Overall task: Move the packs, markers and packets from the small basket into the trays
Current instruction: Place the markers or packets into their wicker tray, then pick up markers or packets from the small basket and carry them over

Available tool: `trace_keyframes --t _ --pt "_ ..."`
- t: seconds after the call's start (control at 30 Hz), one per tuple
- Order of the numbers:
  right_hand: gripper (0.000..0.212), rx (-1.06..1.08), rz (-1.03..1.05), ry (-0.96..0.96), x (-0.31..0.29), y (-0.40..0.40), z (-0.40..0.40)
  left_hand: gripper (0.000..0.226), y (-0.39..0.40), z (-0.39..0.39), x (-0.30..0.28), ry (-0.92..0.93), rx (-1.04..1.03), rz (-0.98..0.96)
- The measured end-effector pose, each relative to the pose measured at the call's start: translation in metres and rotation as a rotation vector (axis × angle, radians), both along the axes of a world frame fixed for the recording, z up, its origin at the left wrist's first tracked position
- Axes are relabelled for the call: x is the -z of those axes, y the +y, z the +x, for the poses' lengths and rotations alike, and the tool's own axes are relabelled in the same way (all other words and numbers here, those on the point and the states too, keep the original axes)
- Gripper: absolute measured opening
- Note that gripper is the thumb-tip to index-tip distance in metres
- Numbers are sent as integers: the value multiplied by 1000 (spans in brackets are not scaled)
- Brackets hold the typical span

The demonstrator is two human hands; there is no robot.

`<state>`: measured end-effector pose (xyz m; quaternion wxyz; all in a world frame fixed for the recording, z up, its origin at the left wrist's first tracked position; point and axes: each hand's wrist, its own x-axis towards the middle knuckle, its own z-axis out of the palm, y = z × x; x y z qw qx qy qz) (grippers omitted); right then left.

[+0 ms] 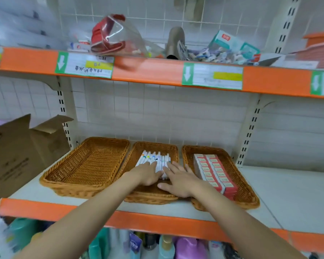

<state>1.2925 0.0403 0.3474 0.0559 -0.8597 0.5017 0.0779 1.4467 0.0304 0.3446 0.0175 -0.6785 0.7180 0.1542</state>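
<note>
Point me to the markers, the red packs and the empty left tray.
markers (pixel 153 159): head view, on the white barrels.
red packs (pixel 213 172): head view, middle of the rows.
left tray (pixel 86 165): head view, bare woven floor.

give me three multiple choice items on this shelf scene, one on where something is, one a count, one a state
1. The markers lie in which tray?
A left
B middle
C right

2. How many wicker trays are on the shelf?
A two
B three
C four

3. The left tray is
A empty
B full of markers
C stacked with boxes

Answers:
1 B: the middle tray holds them, under the left hand and right hand.
2 B: three stand side by side.
3 A: only bare weave shows; the red boxes fill the right tray.
</note>
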Motion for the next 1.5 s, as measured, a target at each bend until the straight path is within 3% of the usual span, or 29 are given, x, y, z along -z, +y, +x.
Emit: trace_keyframes --t 0.27,0.6,1.13,1.5 --pt "76 85 -28 -99 -1 69 -91 69 74 -90 -9 1 67 -156" --pt "80 264 -35 -93 11 137 -218 69 112 -219 3 -78 245 -123" --pt "75 670 -31 -77 10 117 -417 68 40 -420 -4 -99 599 -102" --pt "73 814 -2 -88 21 126 -528 70 29 -548 14 -71 740 -81"
